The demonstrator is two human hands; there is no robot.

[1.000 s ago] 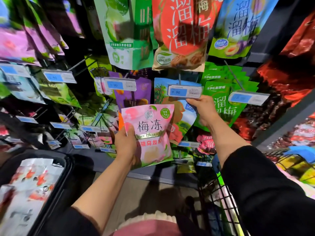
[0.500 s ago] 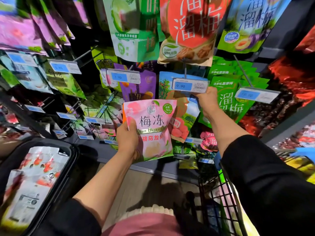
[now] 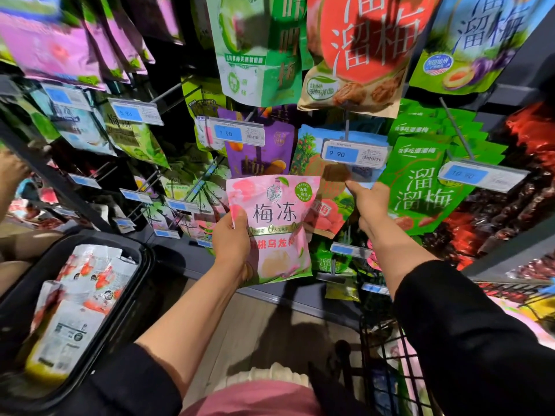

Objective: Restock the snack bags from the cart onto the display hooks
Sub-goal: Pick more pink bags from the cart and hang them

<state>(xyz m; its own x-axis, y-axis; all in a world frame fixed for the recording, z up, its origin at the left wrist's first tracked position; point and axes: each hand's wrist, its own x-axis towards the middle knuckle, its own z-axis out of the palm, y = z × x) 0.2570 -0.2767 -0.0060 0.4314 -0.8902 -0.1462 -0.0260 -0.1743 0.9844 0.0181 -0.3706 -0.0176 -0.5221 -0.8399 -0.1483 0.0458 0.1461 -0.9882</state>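
My left hand (image 3: pixel 232 244) grips a pink snack bag (image 3: pixel 274 229) by its left edge and holds it upright in front of the display. My right hand (image 3: pixel 368 205) reaches up under the 9.90 price tag (image 3: pixel 354 154), its fingers pinching the lower edge of the tag's clear flap. That tag caps a display hook (image 3: pixel 347 127) carrying blue and green peach bags (image 3: pixel 312 163). The pink bag sits just left of and below this tag, off the hook.
A black bin (image 3: pixel 141 265) at lower left holds several white snack bags (image 3: pixel 84 295). A wire cart (image 3: pixel 390 370) stands at lower right. Green bags (image 3: pixel 420 187) and large bags hang above and to the right. Another person's hand (image 3: pixel 10 171) shows at the left edge.
My right hand has dropped from gripping the side of the price tag to pinching its lower edge. The pink bag stays in my left hand, shifted slightly right toward that hook.
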